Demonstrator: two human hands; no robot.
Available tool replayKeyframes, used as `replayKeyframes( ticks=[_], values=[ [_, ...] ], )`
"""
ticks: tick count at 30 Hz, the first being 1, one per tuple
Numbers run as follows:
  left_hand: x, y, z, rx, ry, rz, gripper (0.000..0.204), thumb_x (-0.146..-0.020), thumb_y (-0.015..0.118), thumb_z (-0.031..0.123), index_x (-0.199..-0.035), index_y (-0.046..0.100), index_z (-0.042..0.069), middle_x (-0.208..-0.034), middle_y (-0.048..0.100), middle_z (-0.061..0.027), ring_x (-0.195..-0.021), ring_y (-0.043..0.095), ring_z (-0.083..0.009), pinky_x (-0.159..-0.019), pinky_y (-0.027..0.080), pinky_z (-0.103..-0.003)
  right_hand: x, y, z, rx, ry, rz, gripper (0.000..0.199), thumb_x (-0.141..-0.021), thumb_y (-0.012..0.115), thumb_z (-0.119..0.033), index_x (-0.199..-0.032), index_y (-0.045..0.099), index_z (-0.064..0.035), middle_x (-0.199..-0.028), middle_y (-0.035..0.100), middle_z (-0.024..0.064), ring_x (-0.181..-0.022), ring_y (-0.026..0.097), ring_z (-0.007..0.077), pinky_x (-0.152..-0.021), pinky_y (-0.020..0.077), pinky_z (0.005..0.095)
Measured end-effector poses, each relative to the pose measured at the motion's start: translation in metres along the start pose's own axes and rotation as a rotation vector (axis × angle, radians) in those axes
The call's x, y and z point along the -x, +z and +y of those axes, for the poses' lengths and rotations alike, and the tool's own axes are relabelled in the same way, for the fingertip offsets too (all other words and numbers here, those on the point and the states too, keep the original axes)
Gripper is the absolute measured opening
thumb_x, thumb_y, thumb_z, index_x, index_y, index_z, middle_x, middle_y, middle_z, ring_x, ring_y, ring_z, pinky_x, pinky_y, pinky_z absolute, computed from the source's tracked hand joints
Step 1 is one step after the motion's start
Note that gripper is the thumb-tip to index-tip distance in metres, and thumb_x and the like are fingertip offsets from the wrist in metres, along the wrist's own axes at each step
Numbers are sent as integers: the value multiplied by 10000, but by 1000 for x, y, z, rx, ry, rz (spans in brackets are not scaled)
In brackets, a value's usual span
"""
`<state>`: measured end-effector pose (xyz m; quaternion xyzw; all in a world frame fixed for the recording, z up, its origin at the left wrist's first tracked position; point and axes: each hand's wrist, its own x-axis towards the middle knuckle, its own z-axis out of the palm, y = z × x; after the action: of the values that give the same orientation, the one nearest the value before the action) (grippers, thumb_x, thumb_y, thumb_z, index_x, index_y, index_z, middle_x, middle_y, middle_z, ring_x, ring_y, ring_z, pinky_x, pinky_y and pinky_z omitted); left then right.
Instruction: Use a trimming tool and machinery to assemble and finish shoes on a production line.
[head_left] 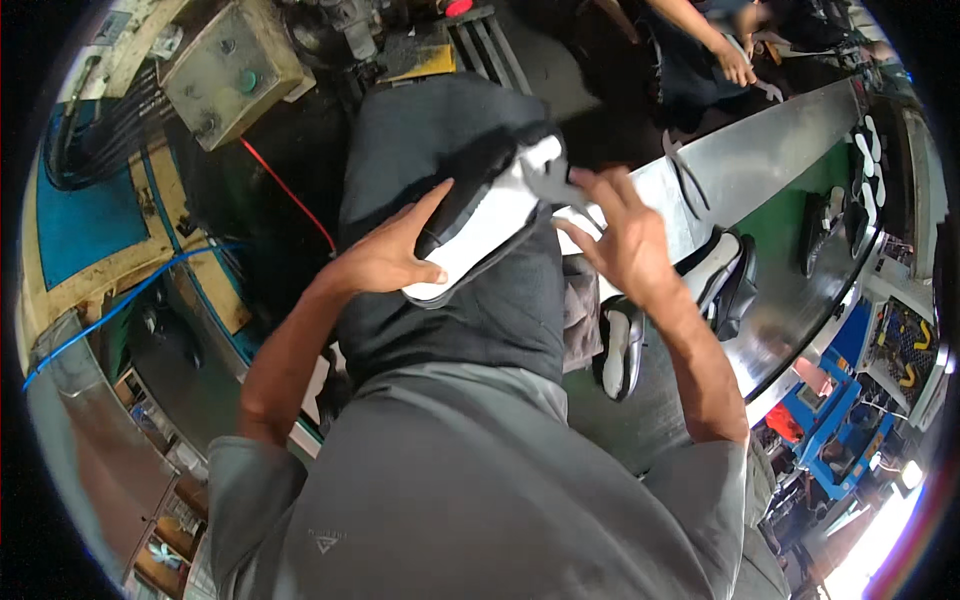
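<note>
A black shoe upper with a white insole (478,236) lies sole up and slanted across my lap. My left hand (385,250) is wrapped round its near end, the thumb on the white insole and the fingers along the far side. In my right hand (630,238) is a pair of grey metal pincers (548,182), its jaws at the far end of the shoe. Whether the jaws grip the black edge there, I cannot tell. A second pair of pincers (686,176) rests on the metal bench to the right.
Several black shoes with pale insoles (620,350) stand on the long metal-edged conveyor bench (770,140) at my right. Far right, another person's hand (736,66) is over the bench. A machine control box (230,75) with a green button sits at the back left, near a red cable (288,192).
</note>
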<state>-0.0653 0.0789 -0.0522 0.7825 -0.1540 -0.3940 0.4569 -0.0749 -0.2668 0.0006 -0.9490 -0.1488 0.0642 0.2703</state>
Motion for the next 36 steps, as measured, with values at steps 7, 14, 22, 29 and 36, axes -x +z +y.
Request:
replayKeyframes(
  ticks=[7, 14, 22, 29, 36],
  values=[
    [-31, -80, -14, -294, 340, 408, 981, -819, 886, 128, -1688, 431, 94, -1613, 522, -240, -1436, 568, -398, -1230, 436, -465, -45, 25, 50, 14, -15, -434, 717, -883, 874, -528, -1294, 659, 18, -1158, 751, 279, -1057, 758, 462, -917, 602, 517],
    [-19, 26, 13, 1078, -240, 439, 846, -1030, 804, 332, -1663, 344, 11, -1558, 547, -214, -1388, 598, -339, -1066, 565, -520, 10, 107, -20, -515, 372, -314, 473, -1028, 799, -359, -1108, 679, 91, -826, 735, 125, -768, 749, 177, -703, 587, 325],
    [-21, 33, -21, 589, -137, 557, 984, -1014, 799, 264, -1753, 194, 30, -1662, 475, -287, -1528, 497, -374, -1214, 447, -451, -17, 51, -23, -452, 319, -296, 464, -1131, 630, -310, -850, 658, 58, -702, 709, 169, -626, 736, 299, -612, 588, 407],
    [-26, 40, -7, 323, -180, 577, 943, -1035, 749, 250, -1770, 183, 82, -1562, 582, -299, -1404, 613, -376, -1161, 494, -437, -96, 57, -17, -22, -138, -389, 374, -1107, 615, -274, -975, 720, 60, -924, 740, 307, -868, 730, 514, -793, 585, 591],
    [-37, 34, -13, 314, -184, 556, 969, -1050, 728, 369, -1774, 135, 117, -1464, 626, -380, -1343, 637, -529, -1127, 504, -503, -97, 107, 21, -80, -237, -42, 372, -1105, 641, -299, -932, 657, 31, -921, 728, 273, -802, 735, 471, -719, 592, 541]
  ],
)
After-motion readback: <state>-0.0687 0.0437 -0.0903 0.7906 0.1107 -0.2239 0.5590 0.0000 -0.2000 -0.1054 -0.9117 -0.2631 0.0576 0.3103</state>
